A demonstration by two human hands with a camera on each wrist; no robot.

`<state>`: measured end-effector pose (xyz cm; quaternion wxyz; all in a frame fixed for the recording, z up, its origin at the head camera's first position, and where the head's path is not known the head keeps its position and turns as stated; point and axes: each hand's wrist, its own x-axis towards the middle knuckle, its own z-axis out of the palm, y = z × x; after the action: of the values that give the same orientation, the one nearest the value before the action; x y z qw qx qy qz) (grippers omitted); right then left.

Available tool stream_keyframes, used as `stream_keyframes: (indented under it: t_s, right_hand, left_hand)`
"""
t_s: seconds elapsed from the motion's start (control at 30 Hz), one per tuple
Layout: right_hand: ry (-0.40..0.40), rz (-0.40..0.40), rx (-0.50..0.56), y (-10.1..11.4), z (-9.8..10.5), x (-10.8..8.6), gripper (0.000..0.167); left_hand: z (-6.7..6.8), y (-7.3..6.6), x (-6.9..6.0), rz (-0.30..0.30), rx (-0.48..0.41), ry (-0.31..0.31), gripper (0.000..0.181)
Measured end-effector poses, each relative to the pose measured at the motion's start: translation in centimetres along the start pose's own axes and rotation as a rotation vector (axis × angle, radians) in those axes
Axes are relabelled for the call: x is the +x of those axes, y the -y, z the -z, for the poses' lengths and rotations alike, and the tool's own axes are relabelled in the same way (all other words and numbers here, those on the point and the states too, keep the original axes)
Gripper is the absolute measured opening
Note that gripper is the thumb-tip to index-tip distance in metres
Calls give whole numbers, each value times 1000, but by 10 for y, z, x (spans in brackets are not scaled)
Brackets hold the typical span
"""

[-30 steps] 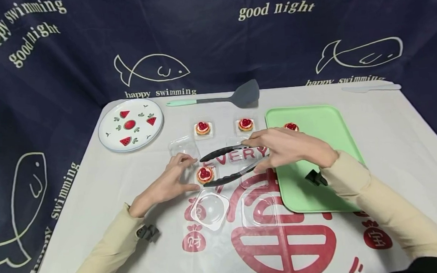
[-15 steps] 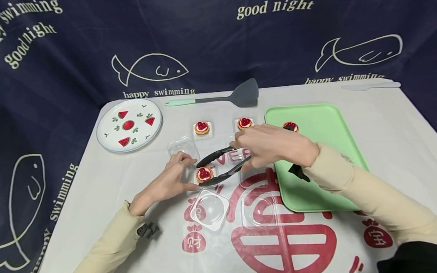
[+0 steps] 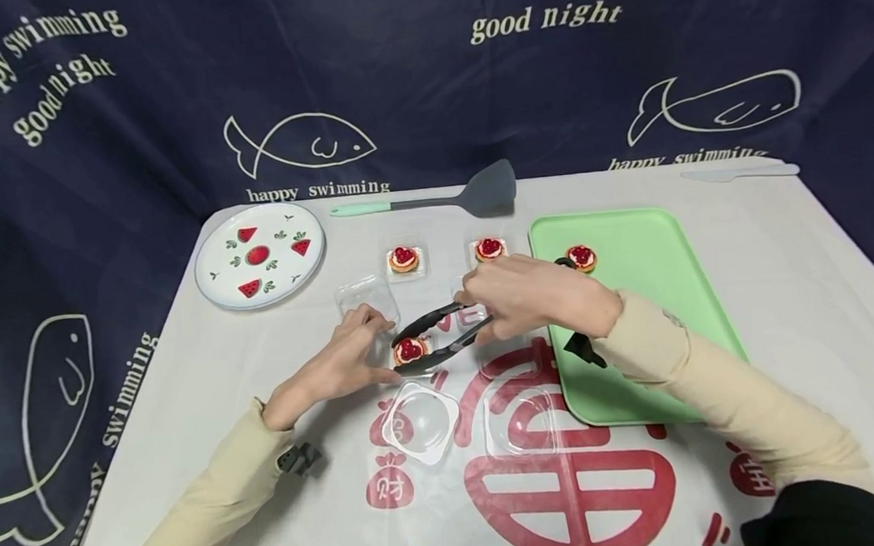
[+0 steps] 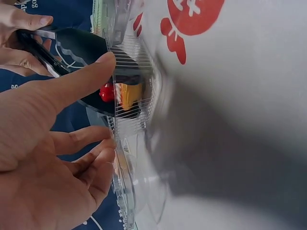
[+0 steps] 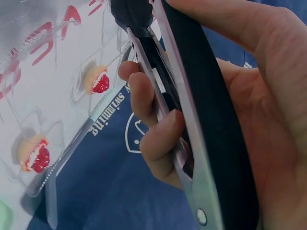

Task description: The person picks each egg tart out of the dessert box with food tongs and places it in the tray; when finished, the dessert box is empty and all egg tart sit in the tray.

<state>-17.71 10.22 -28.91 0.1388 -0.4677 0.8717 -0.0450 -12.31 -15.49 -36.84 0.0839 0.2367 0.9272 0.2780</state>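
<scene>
Near the centre of the frame, a tart [image 3: 410, 350] topped with red fruit and white cream sits in a clear box [image 4: 132, 127] with ribbed walls. The left hand [image 3: 337, 363] has its grip on that box, thumb on one side of the rim and fingers on the other. The right hand [image 3: 532, 296], right of centre, grips black and metal tongs [image 3: 442, 354], whose dark ends stand on either side of the tart; how firmly they press on it is hard to judge through the ribbed plastic.

Two more tarts, [image 3: 404, 259] and [image 3: 490, 250], sit in clear boxes above the hands. A clear container [image 3: 421, 422] lies just below the left hand's box. At the right of the frame, a green tray [image 3: 658, 318] bears another tart [image 3: 581, 257]. A patterned plate [image 3: 280, 280] lies at the upper left of the white surface [image 3: 331, 505], a spatula [image 3: 433, 201] along its far edge, and a pale knife [image 3: 739, 173] at its upper right.
</scene>
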Motion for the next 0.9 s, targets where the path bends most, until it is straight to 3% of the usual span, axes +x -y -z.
stream_keyframes:
  t_s: [0.3,0.47,0.6,0.73,0.9]
  right_hand:
    - [-52,41,108,-20,1,-22,27]
    - [-134,15,178,-40,4,-50,42]
    - [-202,-16,169,-56,6,-77,53]
    - [-243,-90,157,-72,5,-103,51]
    - [-266,-257,208,-89,2,-134,54]
  left_hand:
    - [-2,-1,0,15,4,17,67]
    - [-4,-1,1,22,-1,19,68]
    - [-4,0,3,16,3,15,68]
    - [-4,1,2,16,5,15,68]
    - [-2,2,-1,23,4,5,67]
